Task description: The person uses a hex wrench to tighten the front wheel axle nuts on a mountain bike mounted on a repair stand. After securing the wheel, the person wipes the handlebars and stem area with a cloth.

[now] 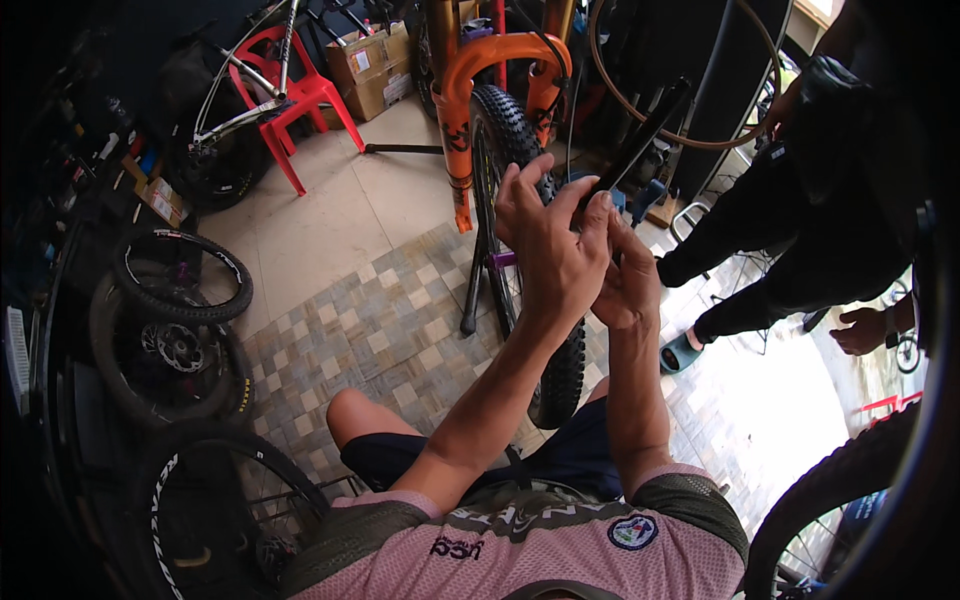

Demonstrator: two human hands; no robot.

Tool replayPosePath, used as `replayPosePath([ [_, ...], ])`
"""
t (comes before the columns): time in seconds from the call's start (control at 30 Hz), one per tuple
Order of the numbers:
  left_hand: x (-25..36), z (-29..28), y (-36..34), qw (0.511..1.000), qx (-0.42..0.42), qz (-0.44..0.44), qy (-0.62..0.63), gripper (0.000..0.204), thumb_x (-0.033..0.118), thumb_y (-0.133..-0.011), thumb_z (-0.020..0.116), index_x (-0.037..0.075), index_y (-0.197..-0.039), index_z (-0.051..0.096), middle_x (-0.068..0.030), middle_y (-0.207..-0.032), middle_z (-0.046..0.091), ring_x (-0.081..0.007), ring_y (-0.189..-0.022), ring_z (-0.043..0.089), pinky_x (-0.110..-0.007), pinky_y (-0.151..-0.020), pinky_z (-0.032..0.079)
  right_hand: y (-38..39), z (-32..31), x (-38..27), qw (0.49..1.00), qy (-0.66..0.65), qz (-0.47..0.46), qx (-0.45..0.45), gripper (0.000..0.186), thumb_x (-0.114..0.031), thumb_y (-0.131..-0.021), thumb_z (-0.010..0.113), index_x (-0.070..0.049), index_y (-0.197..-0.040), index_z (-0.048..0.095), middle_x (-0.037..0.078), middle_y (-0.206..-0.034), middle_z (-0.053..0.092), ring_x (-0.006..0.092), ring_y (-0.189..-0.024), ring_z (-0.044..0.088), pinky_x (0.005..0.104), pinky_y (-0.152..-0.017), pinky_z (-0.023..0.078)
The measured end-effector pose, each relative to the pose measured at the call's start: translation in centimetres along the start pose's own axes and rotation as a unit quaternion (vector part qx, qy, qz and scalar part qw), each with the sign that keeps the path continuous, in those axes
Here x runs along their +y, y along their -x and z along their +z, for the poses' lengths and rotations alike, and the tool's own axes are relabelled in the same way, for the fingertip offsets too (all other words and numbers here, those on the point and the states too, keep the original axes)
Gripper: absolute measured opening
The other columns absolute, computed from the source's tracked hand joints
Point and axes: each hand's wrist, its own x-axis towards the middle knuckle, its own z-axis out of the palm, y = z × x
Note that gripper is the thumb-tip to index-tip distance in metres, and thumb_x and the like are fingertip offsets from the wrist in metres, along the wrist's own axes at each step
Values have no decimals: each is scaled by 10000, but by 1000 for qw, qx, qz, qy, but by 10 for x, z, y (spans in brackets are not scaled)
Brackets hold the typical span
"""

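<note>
My left hand [556,245] is raised in front of a bicycle wheel, thumb and index finger closed toward each other, the other fingers loosely bent. Close against it, my right hand [630,280] has its fingers bent in toward the left thumb. A long black bar-like piece [648,133] slants up and right from between the fingertips. What exactly the fingers grip is hidden. Behind the hands stands the knobby tyre [503,118], with an orange suspension fork [456,125] above and beside it. A purple part [503,259] shows near the wheel's middle.
A red plastic chair [318,92] and a cardboard box [372,70] stand at the back left. Several loose wheels [180,345] lie at the left. At the right stands another person in dark trousers [780,240] and a green slipper [682,354]. Another tyre [830,490] is at lower right.
</note>
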Motion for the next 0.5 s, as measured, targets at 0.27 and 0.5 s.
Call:
replayPosePath([
  [0.27,0,-5,-6,1000,-9,-19,23,276,354,-993,751,139,-1156,809,-155,-1451,550,-402,-1445,366,-575,-1213,258,-11,11,-4,994,-5,20,-106,295,-249,-1093,614,-95,-1344,633,73,-1056,751,109,-676,672,195,-517,512],
  [0.5,-7,2,-5,1000,-11,0,-24,337,384,-973,767,138,-1199,809,-173,-1503,528,-432,-1477,322,-612,-1223,219,-13,14,7,997,40,-33,60,253,-235,-1091,614,-41,-1251,647,-70,-724,571,-13,-432,290,179,-359,177],
])
